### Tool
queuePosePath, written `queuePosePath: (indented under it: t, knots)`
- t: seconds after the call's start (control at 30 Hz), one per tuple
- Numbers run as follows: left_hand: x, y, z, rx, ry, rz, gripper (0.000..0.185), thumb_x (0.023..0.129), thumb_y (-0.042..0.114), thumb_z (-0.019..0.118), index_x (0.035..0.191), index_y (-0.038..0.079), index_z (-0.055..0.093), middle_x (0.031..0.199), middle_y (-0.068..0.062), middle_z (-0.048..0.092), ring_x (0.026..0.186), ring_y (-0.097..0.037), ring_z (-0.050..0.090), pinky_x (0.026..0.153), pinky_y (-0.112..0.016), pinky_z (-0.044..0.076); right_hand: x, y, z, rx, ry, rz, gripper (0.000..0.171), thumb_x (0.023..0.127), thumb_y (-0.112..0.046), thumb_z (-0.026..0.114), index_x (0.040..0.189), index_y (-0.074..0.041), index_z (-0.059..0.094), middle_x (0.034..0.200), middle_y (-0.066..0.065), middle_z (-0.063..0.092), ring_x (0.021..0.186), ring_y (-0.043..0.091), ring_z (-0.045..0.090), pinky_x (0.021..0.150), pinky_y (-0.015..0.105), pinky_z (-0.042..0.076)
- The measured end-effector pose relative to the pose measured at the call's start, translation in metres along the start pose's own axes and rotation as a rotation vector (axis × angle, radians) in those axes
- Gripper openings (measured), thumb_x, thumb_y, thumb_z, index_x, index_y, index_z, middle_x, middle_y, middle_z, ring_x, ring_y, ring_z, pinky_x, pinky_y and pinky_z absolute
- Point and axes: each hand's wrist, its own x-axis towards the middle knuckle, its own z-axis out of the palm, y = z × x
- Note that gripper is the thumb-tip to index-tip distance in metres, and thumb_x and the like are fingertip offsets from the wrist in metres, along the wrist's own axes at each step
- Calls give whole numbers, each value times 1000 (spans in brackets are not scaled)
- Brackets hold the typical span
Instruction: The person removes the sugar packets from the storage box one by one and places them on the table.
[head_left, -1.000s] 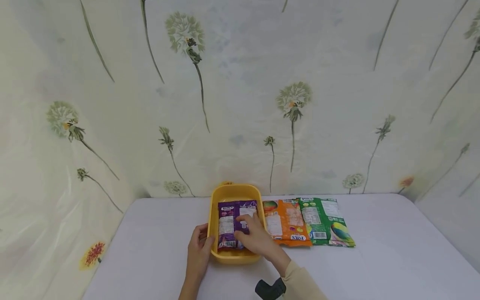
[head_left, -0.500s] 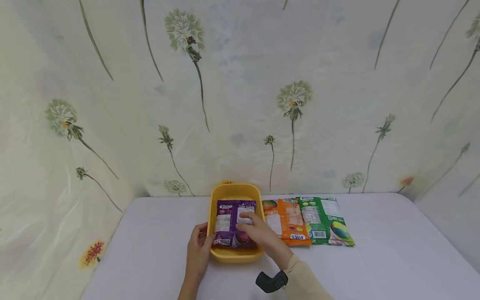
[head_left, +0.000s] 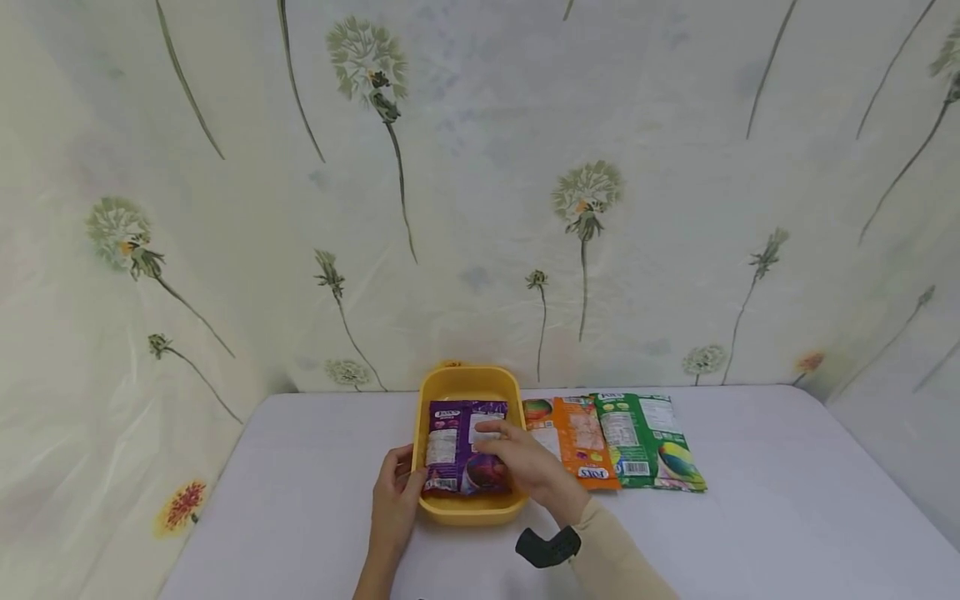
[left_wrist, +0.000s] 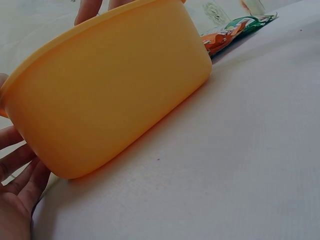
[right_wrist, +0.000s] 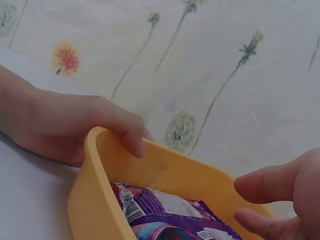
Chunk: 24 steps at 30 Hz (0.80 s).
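As far as shows, roughly one of three dealt with: purple foil snack packet lying flat inside yellow plastic tub, label side up, filling most of the floor, near end riding slightly up the near wall. Outside on the white table, just right of the tub: orange snack packet, touching or nearly touching the tub's right wall, and green snack packet overlapping the orange one's right edge. Left hand clasping the tub's near-left corner, a digit hooked over the rim, the other fingers spread along the outer wall down by the table. Right hand over the tub's right half, fingers lightly bent, tips on the purple packet's upper right part; from the wrist view thumb and fingers stand apart with nothing pinched between, so resting rather than gripping. Judged from this: two packets left outside, and little spare floor in the tub, so any more would have to stack on top. Room: tub's far end close to the flower-printed sheet hanging at the table's far edge, hardly any space behind. Wide bare table to the left, nearer, and right of the green packet; all edges well apart from the hands.
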Motion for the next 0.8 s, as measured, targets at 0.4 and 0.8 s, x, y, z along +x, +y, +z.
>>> queuePosePath:
  t: [0.4,0.8]
  knots:
    - [1,-2,0,-29,-8,25,35,88,14,60,123,11,54,118,-9,61,107,-20,59,92,-29,52,0,3,-2,72,-29,-21,51,92,-9,56,139,-7,37,137,21,36,114,31,48,102,45,43]
    - [0,-1,0,-27,-1,31,35,87,14,61,121,14,55,115,-8,62,101,-18,61,86,-22,52,-5,6,6,-325,103,-137,45,93,-21,55,136,-12,48,131,18,51,103,25,58,90,45,52]
